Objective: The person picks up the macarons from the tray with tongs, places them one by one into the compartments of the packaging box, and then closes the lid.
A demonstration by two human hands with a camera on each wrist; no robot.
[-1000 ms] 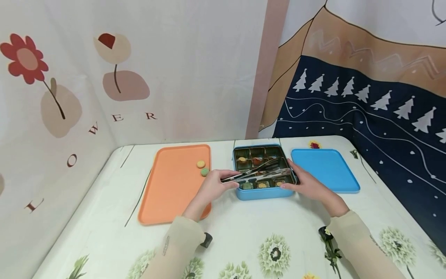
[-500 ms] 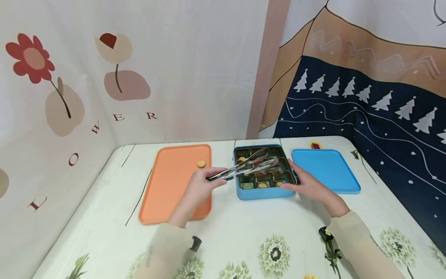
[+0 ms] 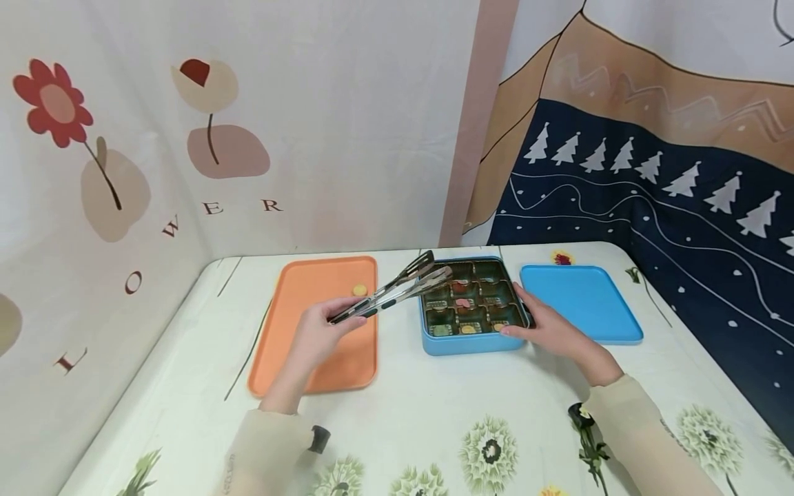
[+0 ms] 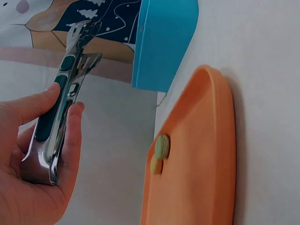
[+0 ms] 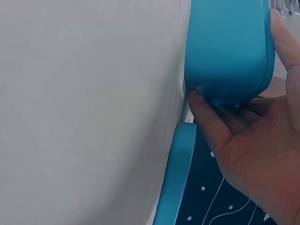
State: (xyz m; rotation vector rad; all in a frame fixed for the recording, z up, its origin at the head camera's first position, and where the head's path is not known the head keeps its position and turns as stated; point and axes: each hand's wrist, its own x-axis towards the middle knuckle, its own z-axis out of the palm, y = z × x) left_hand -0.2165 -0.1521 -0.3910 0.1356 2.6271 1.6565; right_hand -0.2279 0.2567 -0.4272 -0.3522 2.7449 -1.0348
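My left hand (image 3: 335,318) grips a pair of metal tongs (image 3: 392,292) by the handle end, over the orange tray (image 3: 310,358). Their tips point up and right, level with the left rim of the blue compartment box (image 3: 471,342), and hold nothing. In the left wrist view my thumb and fingers wrap the tongs (image 4: 60,117). My right hand (image 3: 520,315) holds the box's near right corner, and the right wrist view shows thumb and fingers on the box (image 5: 229,47). The compartments contain small coloured pieces.
A yellow piece (image 3: 358,290) lies on the orange tray; the left wrist view shows a green piece (image 4: 162,146) and the yellow piece (image 4: 155,165) side by side. A flat blue lid (image 3: 579,303) lies right of the box. Patterned cloth walls stand behind the table.
My left hand has lifted the tongs off the box and carried them left over the orange tray, tilting the tips upward. My right hand has stayed on the box.
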